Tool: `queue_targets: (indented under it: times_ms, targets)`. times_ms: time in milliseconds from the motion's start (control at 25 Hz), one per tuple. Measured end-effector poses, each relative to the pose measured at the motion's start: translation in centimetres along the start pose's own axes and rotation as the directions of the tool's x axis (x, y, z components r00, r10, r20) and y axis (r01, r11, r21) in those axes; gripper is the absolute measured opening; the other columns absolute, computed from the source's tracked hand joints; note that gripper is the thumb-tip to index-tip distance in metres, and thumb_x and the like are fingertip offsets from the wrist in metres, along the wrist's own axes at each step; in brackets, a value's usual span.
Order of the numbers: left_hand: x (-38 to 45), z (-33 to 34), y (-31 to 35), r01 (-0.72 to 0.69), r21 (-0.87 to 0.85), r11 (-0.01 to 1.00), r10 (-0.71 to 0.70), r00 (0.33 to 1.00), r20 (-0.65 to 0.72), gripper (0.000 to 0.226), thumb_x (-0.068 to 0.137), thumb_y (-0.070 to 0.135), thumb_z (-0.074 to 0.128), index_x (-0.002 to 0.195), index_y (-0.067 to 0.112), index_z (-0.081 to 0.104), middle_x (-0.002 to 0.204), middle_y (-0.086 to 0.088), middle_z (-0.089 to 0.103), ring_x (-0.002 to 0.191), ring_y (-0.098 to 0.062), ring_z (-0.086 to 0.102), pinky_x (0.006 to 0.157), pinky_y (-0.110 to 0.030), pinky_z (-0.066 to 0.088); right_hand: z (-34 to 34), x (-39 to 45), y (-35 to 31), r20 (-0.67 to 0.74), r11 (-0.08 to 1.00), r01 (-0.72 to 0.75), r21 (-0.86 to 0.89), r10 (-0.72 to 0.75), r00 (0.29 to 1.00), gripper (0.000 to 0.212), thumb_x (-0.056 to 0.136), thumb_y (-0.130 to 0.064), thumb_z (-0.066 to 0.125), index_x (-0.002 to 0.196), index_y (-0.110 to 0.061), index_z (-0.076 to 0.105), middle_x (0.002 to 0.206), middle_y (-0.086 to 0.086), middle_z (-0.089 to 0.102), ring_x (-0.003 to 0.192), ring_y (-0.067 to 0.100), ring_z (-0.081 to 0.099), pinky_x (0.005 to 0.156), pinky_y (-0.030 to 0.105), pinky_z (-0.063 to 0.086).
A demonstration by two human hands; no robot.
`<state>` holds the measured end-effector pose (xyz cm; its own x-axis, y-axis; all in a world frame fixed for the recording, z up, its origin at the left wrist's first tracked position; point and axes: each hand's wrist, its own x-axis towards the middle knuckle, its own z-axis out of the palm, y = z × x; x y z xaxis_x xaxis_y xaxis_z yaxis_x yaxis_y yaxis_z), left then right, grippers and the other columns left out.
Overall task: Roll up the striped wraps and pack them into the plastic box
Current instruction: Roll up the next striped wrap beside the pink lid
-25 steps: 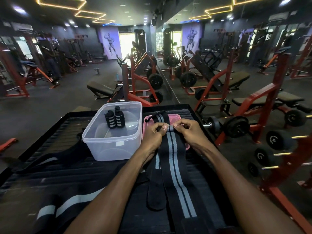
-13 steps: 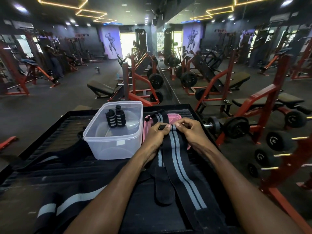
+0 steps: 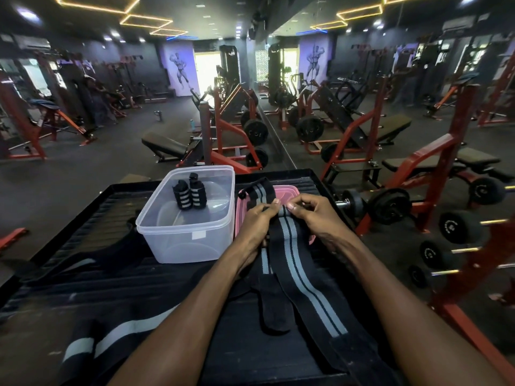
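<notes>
A long black wrap with grey stripes (image 3: 305, 280) lies lengthwise on the black mat toward me. At its far end sits a small tight roll, pinched from both sides by my left hand (image 3: 257, 222) and my right hand (image 3: 312, 214). The clear plastic box (image 3: 192, 238) stands open just left of my hands. Two rolled striped wraps (image 3: 189, 195) stand upright inside it at the back. Another striped wrap (image 3: 260, 192) drapes over a pink lid behind my hands. A further unrolled striped wrap (image 3: 111, 337) lies at the lower left.
The pink lid (image 3: 287, 190) lies flat right of the box. The ribbed black mat (image 3: 97, 218) has a raised rim. Red benches and a dumbbell rack (image 3: 459, 227) stand close on the right; a gym floor with machines stretches behind.
My fingers have turned the wrap's far end over into a thicker roll. The wrap's near tail has shifted slightly to the right on the mat.
</notes>
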<state>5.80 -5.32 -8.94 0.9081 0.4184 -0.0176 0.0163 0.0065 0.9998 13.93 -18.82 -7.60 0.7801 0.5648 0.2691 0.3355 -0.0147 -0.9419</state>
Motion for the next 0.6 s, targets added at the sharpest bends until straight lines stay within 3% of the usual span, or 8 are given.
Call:
queue_targets:
  times_ms: [200, 320, 400, 480, 520, 600]
  targets:
    - [-0.16, 0.16, 0.03, 0.045, 0.060, 0.997, -0.047, 0.998, 0.032, 0.072, 0.075, 0.076, 0.056, 0.111, 0.016, 0.073, 0.104, -0.011, 0.078, 0.107, -0.045, 0.069, 0.099, -0.063, 0.048, 0.11, -0.14, -0.15, 0.014, 0.999, -0.014, 0.041, 0.014, 1.000, 0.016, 0.090, -0.007, 0.068, 0.081, -0.019, 0.072, 0.080, -0.006, 0.070, 0.078, 0.005, 0.063, 0.076, 0.021, 0.050]
    - [-0.09, 0.06, -0.06, -0.011, 0.106, 0.994, 0.012, 1.000, -0.006, 0.045, 0.090, 0.060, 0.057, 0.103, 0.018, 0.068, 0.104, -0.007, 0.076, 0.101, -0.028, 0.072, 0.098, -0.050, 0.055, 0.10, -0.04, 0.00, 0.002, 0.998, -0.033, 0.052, 0.033, 0.999, 0.014, 0.089, -0.010, 0.070, 0.082, -0.020, 0.074, 0.083, -0.004, 0.071, 0.082, 0.011, 0.066, 0.076, 0.026, 0.052]
    - [-0.14, 0.10, 0.01, -0.048, 0.142, 0.989, 0.052, 0.998, -0.024, 0.026, 0.098, 0.046, 0.058, 0.090, 0.022, 0.062, 0.094, -0.002, 0.072, 0.095, -0.020, 0.067, 0.088, -0.038, 0.054, 0.00, -0.19, -0.23, 0.015, 0.996, -0.083, 0.017, 0.083, 0.996, 0.007, 0.091, -0.018, 0.070, 0.087, -0.014, 0.074, 0.081, -0.003, 0.070, 0.076, 0.012, 0.066, 0.062, 0.023, 0.051]
    - [-0.20, 0.19, -0.05, -0.079, 0.167, 0.983, 0.084, 0.996, -0.025, 0.022, 0.100, 0.039, 0.060, 0.087, 0.022, 0.060, 0.088, 0.000, 0.068, 0.089, -0.017, 0.064, 0.080, -0.033, 0.050, -0.10, -0.27, -0.19, 0.024, 0.997, -0.073, -0.031, 0.074, 0.997, 0.010, 0.092, -0.020, 0.069, 0.088, -0.011, 0.073, 0.075, -0.008, 0.068, 0.070, 0.008, 0.064, 0.050, 0.015, 0.047]
    - [-0.12, 0.19, -0.17, -0.079, 0.153, 0.985, 0.083, 0.996, -0.019, 0.021, 0.099, 0.039, 0.061, 0.090, 0.020, 0.062, 0.092, -0.002, 0.070, 0.091, -0.018, 0.065, 0.082, -0.033, 0.051, -0.14, -0.31, -0.22, 0.013, 0.998, -0.035, -0.049, 0.035, 0.999, 0.008, 0.091, -0.017, 0.069, 0.087, -0.012, 0.073, 0.076, -0.009, 0.068, 0.072, 0.007, 0.064, 0.051, 0.013, 0.048]
    - [-0.18, 0.16, -0.23, -0.050, 0.081, 0.995, 0.050, 0.999, 0.002, 0.029, 0.095, 0.046, 0.064, 0.102, 0.018, 0.067, 0.103, -0.007, 0.075, 0.096, -0.021, 0.070, 0.077, -0.035, 0.055, -0.22, -0.27, -0.13, -0.021, 0.997, 0.060, -0.055, -0.061, 0.998, 0.003, 0.089, -0.010, 0.071, 0.088, -0.010, 0.074, 0.087, -0.002, 0.072, 0.086, 0.013, 0.068, 0.072, 0.020, 0.054]
